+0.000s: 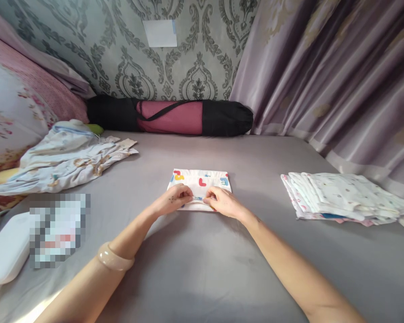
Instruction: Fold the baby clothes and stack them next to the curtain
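Note:
A white cloth (191, 178) printed with red, yellow and blue shapes lies folded into a small rectangle on the grey sheet. On its near part, my left hand (175, 198) pinches the fabric between thumb and fingers. Close beside it, my right hand (225, 201) pinches the same cloth. A raised fold runs between the two hands, with a bit of blue print showing. My fingertips hide part of this fold.
A stack of folded cloths (346, 197) lies to the right. Crumpled light clothing (70, 157) is at the left, near a white case (11, 246) and a blurred-out item (60, 231). Along the wall rests a long black and maroon bag (171, 117). Curtains (323, 67) hang at the right.

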